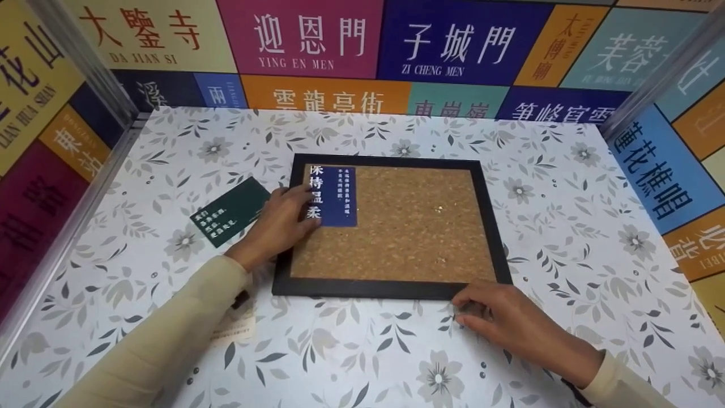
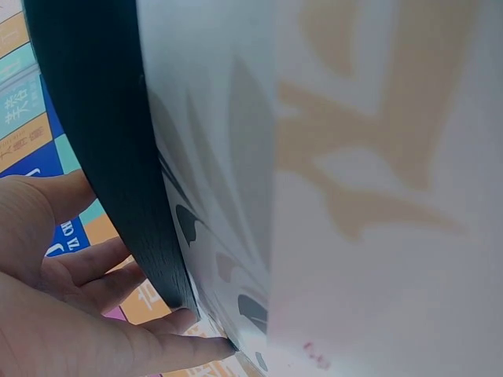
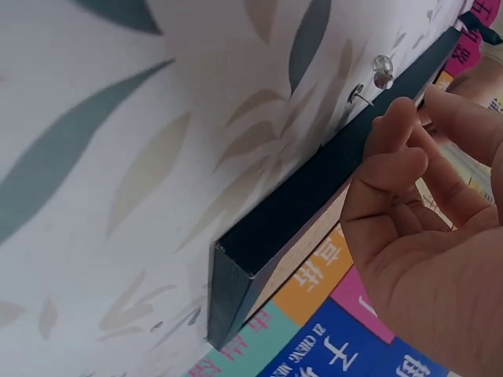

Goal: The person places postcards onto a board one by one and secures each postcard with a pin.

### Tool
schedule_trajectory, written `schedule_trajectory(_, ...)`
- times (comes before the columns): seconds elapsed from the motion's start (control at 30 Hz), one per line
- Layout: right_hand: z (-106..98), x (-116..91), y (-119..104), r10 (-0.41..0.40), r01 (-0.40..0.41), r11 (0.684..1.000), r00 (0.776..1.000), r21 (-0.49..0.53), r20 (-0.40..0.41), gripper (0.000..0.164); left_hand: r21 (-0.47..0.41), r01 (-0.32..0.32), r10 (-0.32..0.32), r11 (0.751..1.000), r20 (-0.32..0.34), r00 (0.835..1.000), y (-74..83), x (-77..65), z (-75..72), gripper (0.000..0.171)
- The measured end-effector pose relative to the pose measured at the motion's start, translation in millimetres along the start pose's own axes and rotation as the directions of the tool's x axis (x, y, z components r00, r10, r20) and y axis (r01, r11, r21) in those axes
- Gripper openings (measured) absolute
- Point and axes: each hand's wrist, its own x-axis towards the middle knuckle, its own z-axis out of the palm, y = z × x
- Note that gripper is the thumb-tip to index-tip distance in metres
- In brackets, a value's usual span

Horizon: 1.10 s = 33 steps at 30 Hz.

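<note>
Worktop (image 1: 362, 362) covered in a white floral print, grey leaves and blooms. Corkboard (image 1: 391, 249) lies flat near the middle, bare cork across most of its face, black frame (image 1: 491, 221) on all four sides. Blue card (image 1: 342, 201) with white characters sits in the board's far left corner, upright to the viewer, its left part overlapped by fingers. Left hand (image 1: 280, 224) reaches across the frame's left side, fingers extended and relaxed, fingertips resting on the card's left edge; no clenching seen. Green card (image 1: 229, 215), white lettering, lies tilted on the worktop just left of the frame, its right end partly behind that hand. Pale card (image 1: 241, 328) nearer the viewer, partly covered by the left forearm. Right hand (image 1: 504, 317) by the near right corner of the frame, fingers loosely bent, thumb and index apart, nothing seen in its grasp. Right wrist view: two clear push pins (image 3: 383, 72) on the printed surface beside the frame's near edge, close to the fingertips. Small bright specks on the cork, too small to identify. Coloured wall panels (image 1: 300, 34) with large characters behind.
</note>
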Motion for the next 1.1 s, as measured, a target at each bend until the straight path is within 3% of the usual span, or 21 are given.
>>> schedule_trajectory(0.17,9,-4,-3,-0.115,0.107,0.984,0.992,-0.141,-0.053,0.026,0.004,-0.010,0.010,1.000,-0.008,1.000,0.1,-0.2,-0.4,0.054)
schedule_trajectory(0.37,16,-6,-5,-0.137,0.121,0.964,0.989,-0.236,-0.052,0.027,0.006,-0.015,0.015,1.000,-0.009,1.000,0.4,0.1,-0.5,0.055)
schedule_trajectory(0.8,25,-6,-2,-0.190,0.153,0.945,0.977,-0.289,-0.102,0.029,0.005,-0.028,0.028,1.000,-0.017,0.999,-0.6,-0.8,-0.9,0.055)
schedule_trajectory(1.1,29,-6,-1,-0.200,0.159,0.948,0.971,-0.276,-0.127,0.033,0.016,-0.021,0.021,1.000,-0.015,1.000,0.6,-0.2,-1.6,0.056)
